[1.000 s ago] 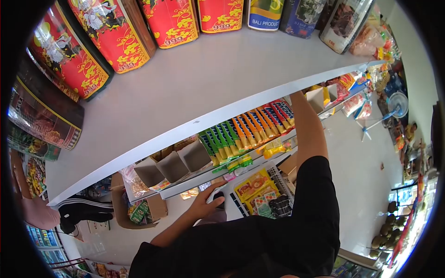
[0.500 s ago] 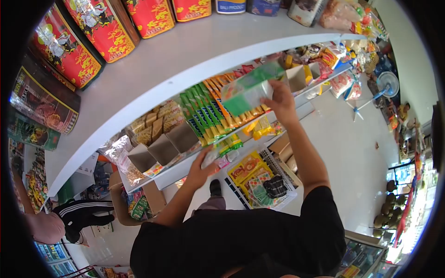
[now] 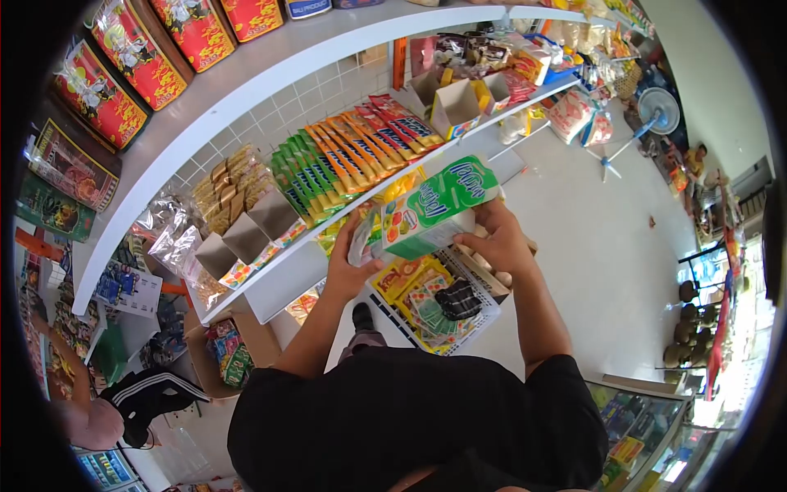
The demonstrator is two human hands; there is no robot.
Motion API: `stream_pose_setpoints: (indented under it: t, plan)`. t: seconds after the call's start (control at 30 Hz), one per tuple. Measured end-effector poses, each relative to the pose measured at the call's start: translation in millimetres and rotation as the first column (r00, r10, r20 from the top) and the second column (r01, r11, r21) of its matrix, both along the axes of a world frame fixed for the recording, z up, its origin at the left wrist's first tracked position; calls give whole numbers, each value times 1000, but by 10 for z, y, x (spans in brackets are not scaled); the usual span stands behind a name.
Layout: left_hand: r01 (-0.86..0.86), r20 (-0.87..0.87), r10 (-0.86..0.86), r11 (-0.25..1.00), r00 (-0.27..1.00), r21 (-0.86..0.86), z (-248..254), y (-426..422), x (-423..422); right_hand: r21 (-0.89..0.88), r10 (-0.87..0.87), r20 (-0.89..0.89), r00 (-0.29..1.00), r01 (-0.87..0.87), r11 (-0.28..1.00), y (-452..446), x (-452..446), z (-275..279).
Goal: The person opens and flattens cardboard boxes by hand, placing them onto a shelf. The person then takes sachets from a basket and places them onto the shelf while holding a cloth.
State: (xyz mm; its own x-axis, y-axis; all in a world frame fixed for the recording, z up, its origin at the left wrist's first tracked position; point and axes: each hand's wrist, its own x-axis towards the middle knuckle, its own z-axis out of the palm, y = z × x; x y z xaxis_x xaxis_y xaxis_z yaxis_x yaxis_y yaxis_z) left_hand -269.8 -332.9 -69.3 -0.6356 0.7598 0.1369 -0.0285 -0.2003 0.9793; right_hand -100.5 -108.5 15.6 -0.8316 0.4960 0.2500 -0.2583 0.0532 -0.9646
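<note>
My right hand (image 3: 500,238) grips one end of a green-and-white carton (image 3: 438,205) with fruit pictures and lettering, held tilted in front of the shelf. At the carton's other end is my left hand (image 3: 348,269), its fingers and thumb closed around a pale, see-through piece that looks like plastic (image 3: 363,236). This piece is close against the carton; whether they touch I cannot tell. Behind the carton, rows of orange sachets (image 3: 348,152) and green sachets (image 3: 299,180) lie on the shelf (image 3: 287,256).
Below my hands a white crate (image 3: 484,320) holds yellow packs and green packets. Open display boxes (image 3: 250,234) line the shelf's front. A cardboard box (image 3: 254,336) of packets stands lower left, near another person (image 3: 90,422). A fan (image 3: 658,111) stands at right.
The carton has come down from the sachets toward me and turned its lettered face up. My left hand has risen toward its end. My view has shifted, showing more of the shelf.
</note>
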Motion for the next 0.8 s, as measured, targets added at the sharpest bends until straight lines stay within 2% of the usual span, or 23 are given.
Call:
stream_pose_setpoints:
  t: [0.03, 0.07, 0.1, 0.13, 0.17, 0.2, 0.27, 0.33, 0.4, 0.43, 0.47, 0.5, 0.53, 0.57, 0.6, 0.63, 0.67, 0.7, 0.73, 0.77, 0.8]
  plan:
    - [-17, 50, 16, 1000, 999, 25, -33, -3, 51, 86, 22, 66, 998, -28, 996, 19, 116, 45]
    - [-36, 99, 31, 998, 995, 49, -5, 14, 120, 87, 22, 65, 998, -28, 996, 21, 221, 134]
    - [-49, 63, 45, 997, 997, 60, 41, 23, 209, 377, -24, 274, 962, -84, 922, 7, 327, 242]
    - [-53, 63, 49, 997, 997, 58, 97, 26, 288, 613, -129, 446, 886, -197, 765, -4, 416, 286]
    - [-36, -63, 38, 999, 997, 19, 136, 25, 361, 601, -56, 363, 930, -188, 777, -27, 465, 190]
    - [-26, -186, 21, 999, 982, -23, 149, 27, 428, 598, -47, 363, 930, -194, 778, -66, 532, 229]
    - [22, -239, -15, 999, 971, 27, 110, 75, 536, 601, 18, 403, 915, -280, 749, -184, 621, 433]
    - [229, -281, -271, 958, 921, -173, 195, 84, 667, 586, 26, 352, 936, -241, 774, -238, 666, 327]
    - [206, -232, -244, 962, 942, -178, 210, 134, 872, 658, 90, 47, 995, -99, 746, -225, 663, 175]
    - [187, -156, -211, 969, 965, -159, 133, 152, 923, 710, 31, 0, 1000, -22, 704, -296, 704, 154]
    - [166, -76, -178, 975, 981, -145, 74, 161, 961, 711, 37, 2, 999, -28, 703, -349, 723, 126]
    - [170, 30, -169, 985, 985, -42, 14, 181, 1018, 803, -1, -153, 988, 125, 582, -408, 742, 86]
    - [162, 35, -160, 986, 987, -44, -8, 186, 1068, 850, -12, -311, 950, 284, 444, -463, 775, 36]
    - [168, 60, -168, 986, 984, 2, -22, 187, 1097, 874, -23, -320, 947, 305, 378, -516, 840, -33]
    - [175, 85, -179, 983, 980, 47, -39, 165, 1105, 873, -19, -319, 947, 302, 383, -561, 856, -45]
    - [173, 87, -176, 984, 981, 41, -56, 137, 1080, 890, -45, -325, 945, 321, 325, -618, 868, -41]
    - [245, 112, -250, 968, 962, 60, -62, 131, 1016, 902, -73, -335, 939, 343, 262, -670, 864, -28]
    - [318, 137, -326, 945, 935, 80, -56, 117, 970, 900, -79, -337, 938, 346, 265, -723, 866, -1]
    - [324, 134, -332, 943, 934, 77, -19, 100, 938, 909, -81, -263, 961, 275, 312, -766, 859, 42]
    - [351, 289, -373, 928, 881, 128, 38, 91, 905, 911, -79, -190, 979, 206, 358, -797, 841, 75]
    - [367, 435, -410, 912, 802, 183, 78, 87, 871, 910, -86, -193, 977, 211, 356, -800, 822, 73]
